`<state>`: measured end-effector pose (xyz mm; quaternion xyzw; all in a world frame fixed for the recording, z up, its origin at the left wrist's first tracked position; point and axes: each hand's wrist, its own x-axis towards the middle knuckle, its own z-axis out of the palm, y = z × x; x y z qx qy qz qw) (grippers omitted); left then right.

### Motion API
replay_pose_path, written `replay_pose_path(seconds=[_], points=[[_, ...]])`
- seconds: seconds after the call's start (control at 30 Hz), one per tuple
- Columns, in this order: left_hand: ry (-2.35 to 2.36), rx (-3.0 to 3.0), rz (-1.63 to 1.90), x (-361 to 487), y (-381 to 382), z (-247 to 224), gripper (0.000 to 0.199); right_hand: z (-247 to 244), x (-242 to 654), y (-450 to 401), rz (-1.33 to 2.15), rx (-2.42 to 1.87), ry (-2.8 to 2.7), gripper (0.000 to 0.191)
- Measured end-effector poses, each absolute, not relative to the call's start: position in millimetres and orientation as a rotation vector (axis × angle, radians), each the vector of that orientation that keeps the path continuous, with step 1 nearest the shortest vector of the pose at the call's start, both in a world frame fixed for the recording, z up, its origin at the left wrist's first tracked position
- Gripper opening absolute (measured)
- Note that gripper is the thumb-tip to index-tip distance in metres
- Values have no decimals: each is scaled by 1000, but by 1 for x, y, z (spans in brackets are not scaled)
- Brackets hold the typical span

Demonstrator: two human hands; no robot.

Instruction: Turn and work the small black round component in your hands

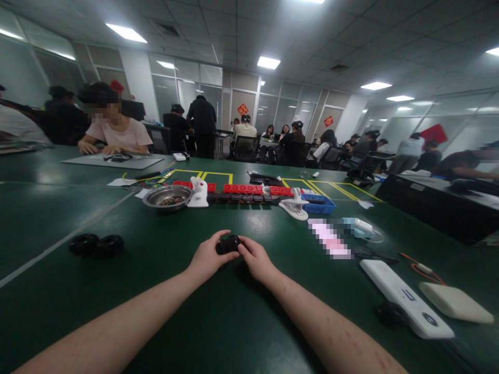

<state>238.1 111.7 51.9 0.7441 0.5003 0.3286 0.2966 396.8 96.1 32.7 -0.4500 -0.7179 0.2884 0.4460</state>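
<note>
Both hands meet over the green table around a small black ribbed tyre-like part (228, 244). My left hand (208, 255) wraps round its left side, thumb below and index finger above. On its right side, the fingertips of my right hand (255, 257) press against it. The fingers hide some of the part. Off to the left lie two black tyres (96, 245), side by side and touching. Beyond my hands stands a metal bowl (167, 198) with small brass-coloured pieces inside.
White clamp stands (294, 206) flank a row of red blocks (249, 189). Right of them is a blue tray (320, 204). A long white device (405, 298) and a cream pad (454, 302) lie at the right. Across the table a person (117, 130) works at a grey mat (132, 161).
</note>
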Motion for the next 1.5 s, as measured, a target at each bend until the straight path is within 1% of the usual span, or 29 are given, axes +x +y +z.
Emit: replay_pose_path(seconds=[0.07,0.13,0.27,0.4,0.53,0.6,0.73,0.77,0.8,0.9,0.97,1.13,1.2,1.3,1.43,1.5], points=[[1302,1995,877,238,112,52,46,33,398,96,681,-1122,-1822,30],[1307,2009,858,239,112,52,43,33,398,94,630,-1153,-1853,32],[1377,2064,793,239,111,53,42,36,396,89,533,-1289,-1806,34],[1467,2164,694,239,110,55,43,37,395,88,440,-1488,-1823,30],[1484,2244,619,240,110,56,44,36,396,90,413,-1560,-1909,39],[1472,2241,618,239,110,56,47,35,396,92,442,-1522,-1910,38],[1459,2071,705,237,113,54,69,35,397,93,556,-1388,-1834,21],[1441,2025,740,237,114,54,70,35,397,94,583,-1347,-1817,21],[1412,1991,779,236,115,53,67,34,397,94,608,-1303,-1807,25],[1326,1941,868,235,118,52,46,33,398,94,651,-1209,-1813,38],[1288,1933,880,235,118,53,36,32,398,93,658,-1187,-1826,40],[1279,1960,848,236,114,58,36,36,396,88,623,-1191,-1813,39],[1295,1983,834,237,113,58,37,37,396,88,593,-1195,-1772,33],[1295,2031,813,238,112,56,39,37,399,91,509,-1276,-1737,19],[1296,2062,793,239,112,53,42,35,401,95,419,-1470,-1863,43],[1291,2063,785,238,112,52,42,34,399,95,384,-1483,-1923,45]])
